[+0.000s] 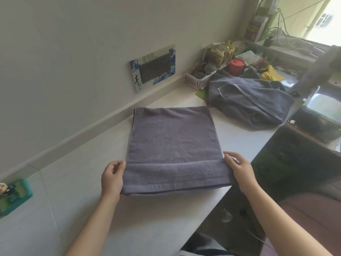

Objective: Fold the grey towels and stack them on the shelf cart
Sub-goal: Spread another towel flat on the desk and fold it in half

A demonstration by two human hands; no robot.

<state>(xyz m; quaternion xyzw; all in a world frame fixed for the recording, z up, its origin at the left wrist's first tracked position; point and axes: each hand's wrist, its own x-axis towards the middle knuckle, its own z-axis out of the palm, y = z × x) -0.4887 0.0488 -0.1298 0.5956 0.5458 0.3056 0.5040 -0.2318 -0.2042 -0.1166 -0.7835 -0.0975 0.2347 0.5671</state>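
Two hands are in view, a left hand [112, 179] and a right hand [239, 171], one at each near corner of one grey towel [171, 145] spread on one white table [73, 209]. One heap of unfolded grey towels [249, 100] lies farther back; how many towels it holds cannot be told. Beside it stand one pink slatted basket [197, 81] and one red lidded container [236, 67]. One yellow cloth [272, 74] lies beyond the heap. One blue-and-white socket plate [153, 68] sits on the wall, and one small green figurine stand [14, 195] rests at the table's left edge.
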